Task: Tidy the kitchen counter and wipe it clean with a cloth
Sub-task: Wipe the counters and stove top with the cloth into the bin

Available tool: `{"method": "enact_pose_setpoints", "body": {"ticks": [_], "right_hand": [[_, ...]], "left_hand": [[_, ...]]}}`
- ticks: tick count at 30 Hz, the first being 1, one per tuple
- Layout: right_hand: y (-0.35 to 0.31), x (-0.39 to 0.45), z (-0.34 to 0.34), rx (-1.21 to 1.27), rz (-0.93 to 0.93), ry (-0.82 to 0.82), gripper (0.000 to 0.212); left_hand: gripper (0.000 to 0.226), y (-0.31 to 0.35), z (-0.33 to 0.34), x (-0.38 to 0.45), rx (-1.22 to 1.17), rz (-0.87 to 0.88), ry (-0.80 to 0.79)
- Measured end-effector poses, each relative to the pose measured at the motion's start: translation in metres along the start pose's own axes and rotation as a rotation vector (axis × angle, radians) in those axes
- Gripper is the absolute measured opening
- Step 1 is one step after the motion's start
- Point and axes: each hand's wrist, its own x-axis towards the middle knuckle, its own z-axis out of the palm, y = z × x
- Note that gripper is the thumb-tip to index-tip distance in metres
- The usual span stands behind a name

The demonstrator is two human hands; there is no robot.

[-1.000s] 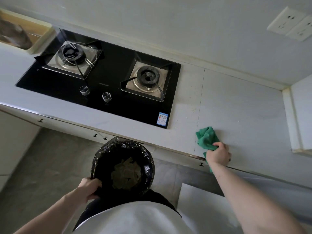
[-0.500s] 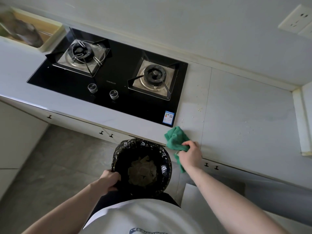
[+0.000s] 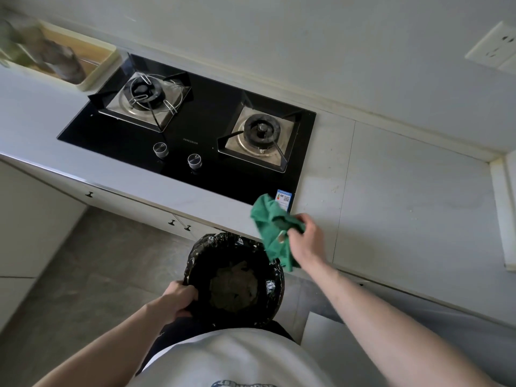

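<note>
Right hand (image 3: 305,241) has the green cloth (image 3: 272,230) bunched in curled fingers, lifted off the counter (image 3: 405,208) and hanging over the far rim of the bin (image 3: 275,286), which the left hand (image 3: 178,298) grips by its near rim just below. I'd say this is the crumb-dumping bit, so keep the bin tucked right under the cloth and shake gently. There are specks on the counter past the right hand, so more wiping looks due.
</note>
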Motion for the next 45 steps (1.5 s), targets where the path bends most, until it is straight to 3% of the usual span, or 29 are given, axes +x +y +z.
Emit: {"method": "enact_pose_setpoints", "body": {"ticks": [4, 9, 12, 15, 17, 21, 29, 35, 38, 42, 45], "right_hand": [[0.001, 0.047, -0.059, -0.175, -0.081, 0.292, 0.026], [0.014, 0.104, -0.091, -0.374, -0.101, 0.401, 0.034], [0.010, 0.126, -0.091, -0.515, -0.007, 0.317, 0.040], [0.012, 0.140, -0.081, -0.709, 0.061, 0.102, 0.057], [0.018, 0.145, -0.074, -0.855, 0.057, -0.013, 0.065], [0.028, 0.140, -0.067, -0.962, -0.024, -0.073, 0.060], [0.043, 0.084, -0.043, -0.831, -0.152, -0.104, 0.052], [0.038, 0.037, -0.010, -0.620, -0.123, -0.138, 0.039], [0.026, 0.011, 0.014, -0.451, -0.040, -0.272, 0.041], [0.013, -0.023, 0.049, -0.394, 0.097, -0.618, 0.035], [0.011, -0.034, 0.057, -0.309, 0.115, -0.572, 0.020]], "left_hand": [[0.014, 0.000, -0.004, 0.003, 0.001, -0.005, -0.010], [0.015, 0.001, -0.006, 0.008, 0.015, -0.011, -0.020], [0.017, 0.001, -0.007, 0.010, 0.016, -0.015, -0.020], [0.019, 0.001, -0.006, 0.011, 0.009, -0.023, -0.017], [0.019, 0.002, -0.005, 0.011, 0.004, -0.025, -0.011], [0.018, 0.002, -0.003, 0.011, -0.014, -0.034, -0.021], [0.015, 0.003, 0.001, 0.004, -0.016, -0.026, -0.035], [0.016, 0.004, 0.001, 0.001, -0.006, -0.026, -0.045], [0.018, 0.005, 0.000, 0.000, 0.002, -0.025, -0.055], [0.021, 0.006, 0.002, 0.002, 0.017, -0.022, -0.065], [0.025, 0.006, -0.001, 0.007, 0.030, -0.025, -0.089]]}}
